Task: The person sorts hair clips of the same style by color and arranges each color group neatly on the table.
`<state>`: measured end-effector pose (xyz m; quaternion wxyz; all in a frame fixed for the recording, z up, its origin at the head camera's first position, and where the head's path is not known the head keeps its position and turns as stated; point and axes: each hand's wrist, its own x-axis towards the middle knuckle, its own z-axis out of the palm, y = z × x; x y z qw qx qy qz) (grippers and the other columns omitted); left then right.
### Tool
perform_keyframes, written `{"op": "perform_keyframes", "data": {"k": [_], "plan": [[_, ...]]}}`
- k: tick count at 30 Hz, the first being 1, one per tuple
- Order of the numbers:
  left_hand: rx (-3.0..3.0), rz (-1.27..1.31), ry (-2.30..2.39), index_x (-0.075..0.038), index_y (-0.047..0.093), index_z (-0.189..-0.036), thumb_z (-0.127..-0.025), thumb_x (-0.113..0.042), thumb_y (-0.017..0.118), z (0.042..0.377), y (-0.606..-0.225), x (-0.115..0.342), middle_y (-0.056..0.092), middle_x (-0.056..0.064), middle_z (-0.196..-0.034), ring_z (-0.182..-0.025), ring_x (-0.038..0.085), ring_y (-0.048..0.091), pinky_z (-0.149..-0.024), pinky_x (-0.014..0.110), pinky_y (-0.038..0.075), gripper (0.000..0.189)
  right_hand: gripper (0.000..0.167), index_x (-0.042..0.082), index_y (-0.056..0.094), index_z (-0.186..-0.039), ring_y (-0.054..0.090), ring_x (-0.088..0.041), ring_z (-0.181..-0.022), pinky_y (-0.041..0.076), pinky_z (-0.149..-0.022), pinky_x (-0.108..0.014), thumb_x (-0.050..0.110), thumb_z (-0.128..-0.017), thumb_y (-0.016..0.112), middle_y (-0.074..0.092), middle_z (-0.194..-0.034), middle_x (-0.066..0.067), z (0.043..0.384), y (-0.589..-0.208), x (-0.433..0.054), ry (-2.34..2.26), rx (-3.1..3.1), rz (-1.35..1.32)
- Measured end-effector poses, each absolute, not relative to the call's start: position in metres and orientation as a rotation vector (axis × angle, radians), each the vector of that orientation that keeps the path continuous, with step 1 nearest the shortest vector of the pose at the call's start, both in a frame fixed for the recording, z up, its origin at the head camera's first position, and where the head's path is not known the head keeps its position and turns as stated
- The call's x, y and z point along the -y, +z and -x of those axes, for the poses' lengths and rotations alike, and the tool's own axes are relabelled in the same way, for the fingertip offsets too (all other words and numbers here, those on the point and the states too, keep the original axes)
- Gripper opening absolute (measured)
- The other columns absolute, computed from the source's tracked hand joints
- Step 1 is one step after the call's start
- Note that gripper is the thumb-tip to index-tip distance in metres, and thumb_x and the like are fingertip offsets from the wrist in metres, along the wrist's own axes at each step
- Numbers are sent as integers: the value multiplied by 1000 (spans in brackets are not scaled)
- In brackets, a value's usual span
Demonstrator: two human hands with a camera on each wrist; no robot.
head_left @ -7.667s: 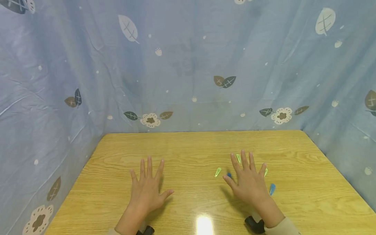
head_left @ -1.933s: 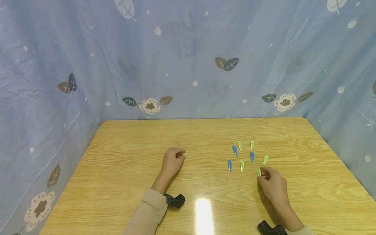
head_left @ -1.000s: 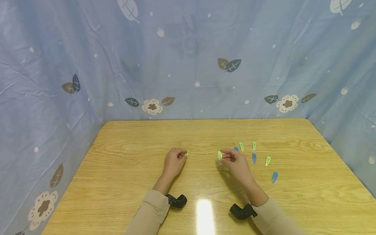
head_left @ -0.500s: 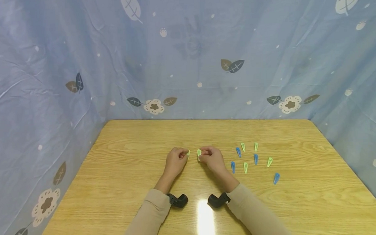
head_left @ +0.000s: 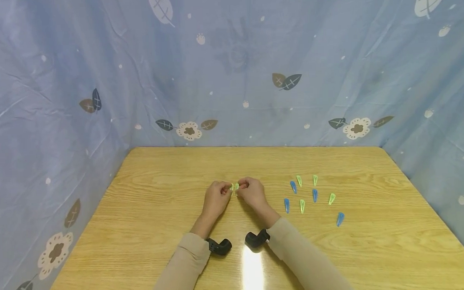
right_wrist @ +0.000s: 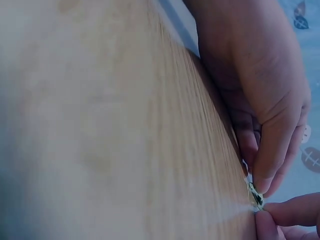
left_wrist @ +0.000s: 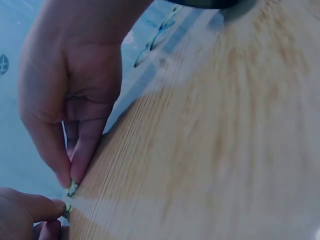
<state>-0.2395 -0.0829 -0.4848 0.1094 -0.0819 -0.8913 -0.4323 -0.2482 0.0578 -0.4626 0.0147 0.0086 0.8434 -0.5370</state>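
Side by side near the middle of the table, my two hands each pinch a yellow-green snap hair clip. Between the thumb and fingers of my left hand is one clip. My right hand pinches the other clip, a small gap away. In the left wrist view, my right hand comes down from above and my left hand shows at the lower left. Fingertips cover much of both clips.
To the right lie several loose snap clips, among them a green clip and a blue clip. A blue clip lies nearest the front right. A patterned blue curtain surrounds the back and sides.
Both hands were spread above the table at first, then each pinched a green clip. My right hand has carried its clip leftward from the group to beside the left hand's clip.
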Motion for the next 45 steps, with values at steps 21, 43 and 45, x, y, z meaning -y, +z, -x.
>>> {"op": "perform_keyframes", "data": {"k": [21, 43, 45], "plan": [[2642, 184, -1253, -3, 72, -101, -85, -5, 67, 240, -485, 90, 57, 4, -84, -76, 16, 53, -67, 28, 46, 16, 26, -4, 65, -109, 59, -16, -78, 50, -64, -25, 4, -84, 65, 63, -91, -10, 245, -469, -57, -1816, -2506, 58], [2617, 222, -1280, 0, 71, -101, -85, -4, 67, 238, -483, 83, 57, 5, -83, -74, 16, 52, -65, 27, 46, 17, 43, -7, 52, -128, 58, -32, -110, 49, -86, -21, 9, -91, 66, 59, -121, -22, 201, -453, -147, -1871, -2462, 190], [2618, 217, -1282, 0, 72, -101, -85, -4, 67, 239, -483, 83, 58, 5, -83, -75, 16, 52, -66, 27, 46, 17, 44, -8, 50, -129, 56, -34, -112, 48, -85, -18, 10, -91, 65, 58, -123, -23, 196, -454, -161, -1876, -2470, 202]]}}
